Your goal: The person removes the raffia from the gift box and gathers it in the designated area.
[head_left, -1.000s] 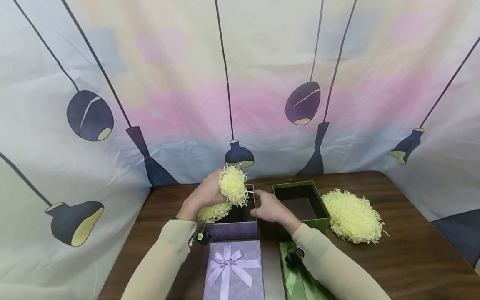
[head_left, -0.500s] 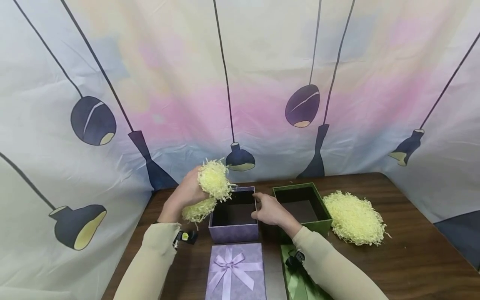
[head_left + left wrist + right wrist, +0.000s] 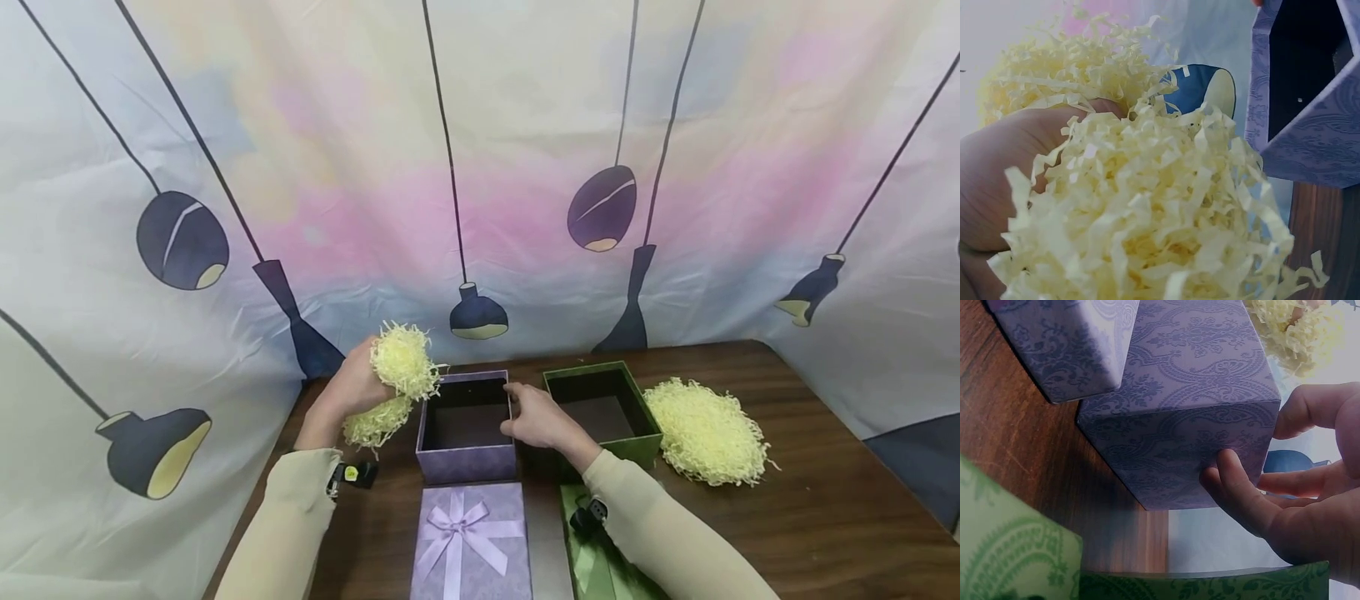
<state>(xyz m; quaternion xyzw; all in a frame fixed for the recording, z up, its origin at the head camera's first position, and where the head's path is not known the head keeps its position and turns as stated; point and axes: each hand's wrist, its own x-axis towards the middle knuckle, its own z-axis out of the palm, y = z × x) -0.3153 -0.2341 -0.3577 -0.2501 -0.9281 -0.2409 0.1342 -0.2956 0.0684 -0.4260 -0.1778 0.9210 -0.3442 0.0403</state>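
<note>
My left hand (image 3: 347, 393) grips a big clump of pale yellow shredded paper (image 3: 405, 360), which bulges out on both sides of the fist. It hovers to the left of a purple box (image 3: 467, 462), apart from it. That box is lidless, and its dark inside shows only bare bottom. At the box's right wall, my right hand (image 3: 543, 419) pinches the rim. The right wrist view shows fingertips against the patterned outer side of the purple box (image 3: 1191, 450) and one digit at its top edge. In the left wrist view, shredded paper (image 3: 1147, 206) hides most of the fingers.
Right of the purple box stands a lidless green box (image 3: 641, 450), with a heap of yellow shredded paper (image 3: 708, 433) beside it. Closer to me lie a purple lid with a bow (image 3: 468, 550) and a green lid (image 3: 600, 567), partly under my right forearm.
My left hand has moved left with the shredded paper, from over the purple box to beside it, uncovering the box's inside. The right hand has stayed at the box's rim.
</note>
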